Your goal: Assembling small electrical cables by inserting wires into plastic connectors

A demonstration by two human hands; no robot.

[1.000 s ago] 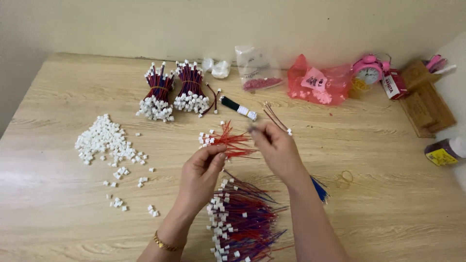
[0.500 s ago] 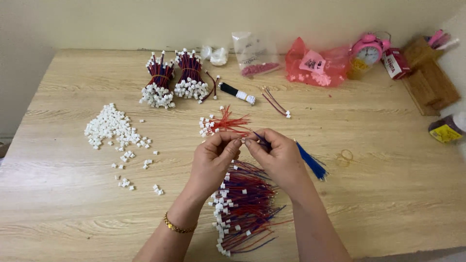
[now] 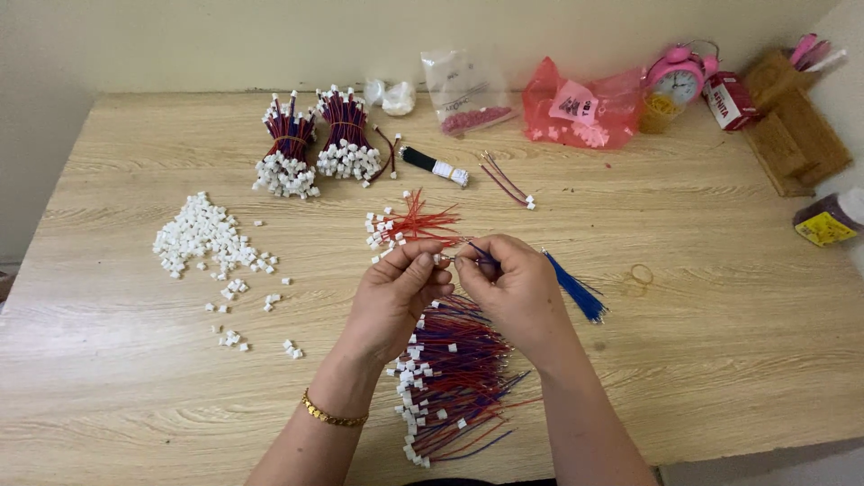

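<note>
Step in hand: seating a wire in a connector. Left hand (image 3: 396, 292) pinches a white connector (image 3: 441, 259), apparently; right hand (image 3: 513, 288) grips a blue wire (image 3: 480, 256) at it, table centre. Next calls for a straight, fine push. Finished pile (image 3: 450, 378) lies near.

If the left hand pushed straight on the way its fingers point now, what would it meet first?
The left hand points up and right, fingertips nearly against the right hand. It would probably meet those fingers first; just beyond lies the red wire bunch, though depth is unclear.
</note>
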